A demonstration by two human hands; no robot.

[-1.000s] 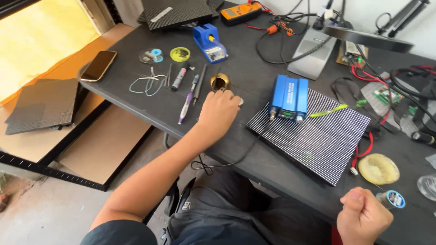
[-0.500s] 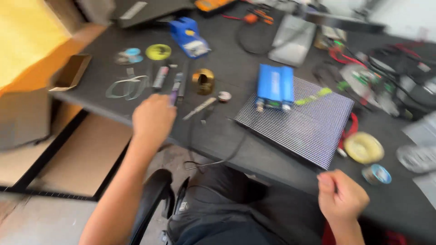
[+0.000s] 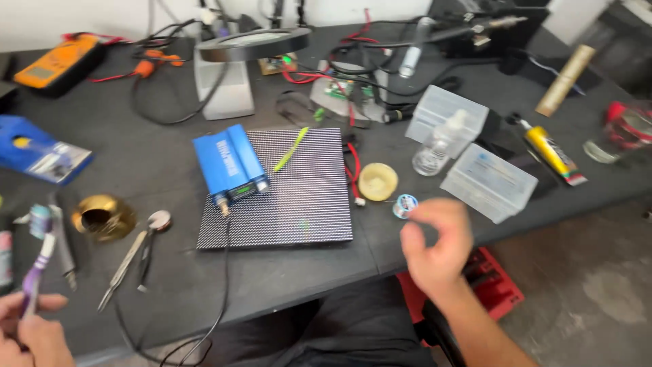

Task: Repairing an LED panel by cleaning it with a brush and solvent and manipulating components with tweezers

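My left hand [image 3: 30, 333] is at the bottom left corner, closed around a slim purple and white pen-like tool [image 3: 37, 272] that points up. My right hand [image 3: 438, 245] hovers blurred over the table's front edge with fingers curled and nothing visible in it. Just above it are a small solder spool [image 3: 405, 204] and a round yellow disc [image 3: 377, 181]. In the middle lies a dark LED matrix panel [image 3: 292, 204] with a blue box [image 3: 229, 166] and a green strip [image 3: 291, 149] on it. Tweezers [image 3: 125, 261] and a brass tip cleaner [image 3: 102, 216] lie near my left hand.
On the dark table [image 3: 156, 149] stand a magnifier lamp [image 3: 238, 68], an orange multimeter [image 3: 58, 61], a blue package [image 3: 41, 153], two clear plastic boxes [image 3: 489, 180], a small bottle [image 3: 441, 146], a yellow glue tube [image 3: 550, 153] and tangled cables. A red crate [image 3: 492, 285] sits below.
The view swung right along the table. My left hand left the tools by the tip cleaner and now holds the purple tool. My right hand rose toward the solder spool.
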